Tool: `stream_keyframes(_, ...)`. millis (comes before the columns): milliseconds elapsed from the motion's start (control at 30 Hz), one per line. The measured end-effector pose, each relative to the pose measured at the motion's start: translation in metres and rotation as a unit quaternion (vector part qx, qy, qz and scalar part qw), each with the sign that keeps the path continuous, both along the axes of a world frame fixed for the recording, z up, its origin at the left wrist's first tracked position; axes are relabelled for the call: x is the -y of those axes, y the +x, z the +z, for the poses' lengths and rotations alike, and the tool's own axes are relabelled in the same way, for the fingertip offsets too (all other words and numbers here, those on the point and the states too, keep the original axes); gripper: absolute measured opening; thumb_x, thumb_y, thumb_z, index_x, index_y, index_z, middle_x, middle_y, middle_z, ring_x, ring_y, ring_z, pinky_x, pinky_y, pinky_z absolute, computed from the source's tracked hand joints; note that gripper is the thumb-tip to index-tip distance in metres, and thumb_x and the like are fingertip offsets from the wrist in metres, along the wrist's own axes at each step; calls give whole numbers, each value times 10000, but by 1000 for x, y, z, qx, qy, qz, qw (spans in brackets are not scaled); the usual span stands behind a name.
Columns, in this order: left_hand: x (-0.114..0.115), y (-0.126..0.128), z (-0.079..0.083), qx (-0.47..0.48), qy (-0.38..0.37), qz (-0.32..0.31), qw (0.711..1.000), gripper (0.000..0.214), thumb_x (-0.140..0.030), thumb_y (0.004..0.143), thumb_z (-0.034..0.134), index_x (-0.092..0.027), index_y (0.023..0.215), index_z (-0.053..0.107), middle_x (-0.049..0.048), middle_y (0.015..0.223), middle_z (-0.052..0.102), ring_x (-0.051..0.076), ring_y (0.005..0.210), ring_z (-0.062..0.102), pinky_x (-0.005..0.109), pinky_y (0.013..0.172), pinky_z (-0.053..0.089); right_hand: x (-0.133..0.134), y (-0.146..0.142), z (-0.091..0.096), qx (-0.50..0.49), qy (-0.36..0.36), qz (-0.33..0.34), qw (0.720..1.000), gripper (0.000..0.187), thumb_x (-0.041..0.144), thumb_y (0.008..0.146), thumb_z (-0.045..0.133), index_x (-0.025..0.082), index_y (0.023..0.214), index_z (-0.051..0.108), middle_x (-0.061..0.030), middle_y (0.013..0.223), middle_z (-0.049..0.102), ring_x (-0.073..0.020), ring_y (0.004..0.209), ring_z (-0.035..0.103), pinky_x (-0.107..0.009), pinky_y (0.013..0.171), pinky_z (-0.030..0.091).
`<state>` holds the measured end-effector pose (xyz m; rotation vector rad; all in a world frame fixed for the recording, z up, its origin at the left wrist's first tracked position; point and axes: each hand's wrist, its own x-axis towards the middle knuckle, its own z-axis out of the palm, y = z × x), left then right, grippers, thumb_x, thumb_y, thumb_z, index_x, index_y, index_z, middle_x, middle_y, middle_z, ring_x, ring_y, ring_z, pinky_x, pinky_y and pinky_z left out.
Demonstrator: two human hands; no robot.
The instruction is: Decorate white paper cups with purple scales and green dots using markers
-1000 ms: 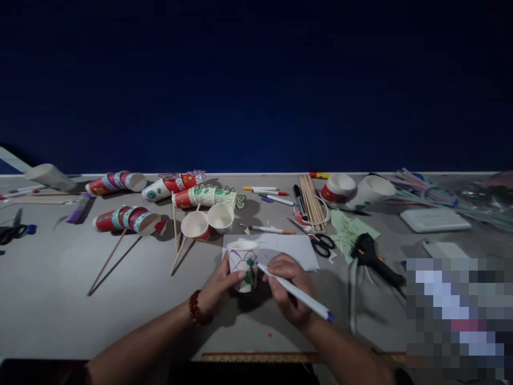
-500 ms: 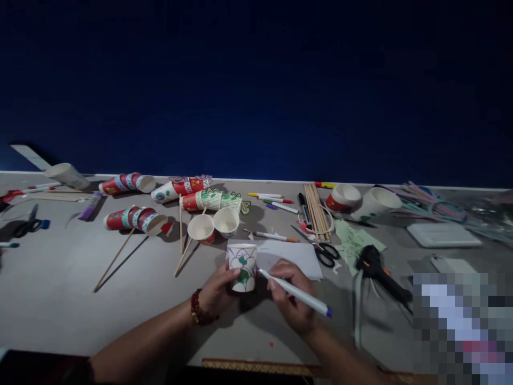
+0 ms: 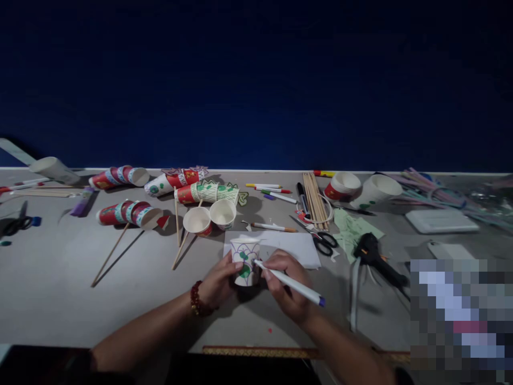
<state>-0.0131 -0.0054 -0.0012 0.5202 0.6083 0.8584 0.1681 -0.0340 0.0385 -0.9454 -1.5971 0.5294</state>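
Upright in my left hand (image 3: 219, 280) is a white paper cup (image 3: 249, 272) with green spots and purple curved lines; my thumb presses on its front and the other fingers are hidden behind it. My right hand (image 3: 289, 286) grips a white marker pen (image 3: 298, 289) with a purple end, its tip at the cup's right side. Behind the cup lies a sheet of white paper (image 3: 292, 248). Two more paper cups, one (image 3: 197, 221) beside the other (image 3: 223, 214), stand just beyond, in front of a green-patterned chain of cups (image 3: 212, 192).
Red striped cup chains, one (image 3: 130, 214) with a stick, lie left. Several markers (image 3: 266, 186) lie at the back. Wooden sticks (image 3: 315, 200), black-handled scissors (image 3: 325, 243), green paper scraps (image 3: 347, 230) and a black glue gun (image 3: 379, 262) are on the right. Pixelation covers the lower right corner.
The cup has turned slightly in my left hand, and the marker tip has moved up along its side. The whole view has shifted a little, so the table things appear higher.
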Motion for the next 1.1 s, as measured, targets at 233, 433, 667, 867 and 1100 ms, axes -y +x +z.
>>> stream_keyframes(233,0,0,1,9,-8,4,1000,433,-328,732,880,-170,1098,712,58,961,732,184,856,658,295,811,490,-3,0,-1,16,-8,2,1000,97,173,948,576,242,965,642,-19,725,674,-209,673,634,-350,617,525)
stream_keyframes(433,-1,0,5,17,-3,0,1000,419,-327,739,870,-177,1097,714,55,980,736,193,878,667,306,826,492,-3,0,0,18,-6,8,1000,97,170,936,578,250,938,633,-13,725,667,-200,648,625,-335,603,515)
stream_keyframes(667,-1,-2,2,13,9,-15,1000,446,-355,771,829,-157,1144,684,94,1020,748,241,925,696,347,848,509,-1,-1,3,20,-12,26,999,112,161,914,558,251,871,610,6,685,630,-184,609,596,-310,570,479)
stream_keyframes(867,-1,-2,3,11,10,-24,1000,456,-373,792,806,-166,1177,677,114,1055,763,282,992,711,384,885,520,-2,-2,4,15,-12,29,999,127,151,896,559,252,833,602,13,659,629,-183,591,579,-306,567,460)
stream_keyframes(1100,-1,-1,5,5,7,-4,1000,470,-378,750,852,-167,1140,697,88,1028,749,241,947,695,356,875,518,-1,-1,2,6,-1,25,1000,126,145,900,561,254,866,615,12,665,639,-187,594,594,-314,563,478)
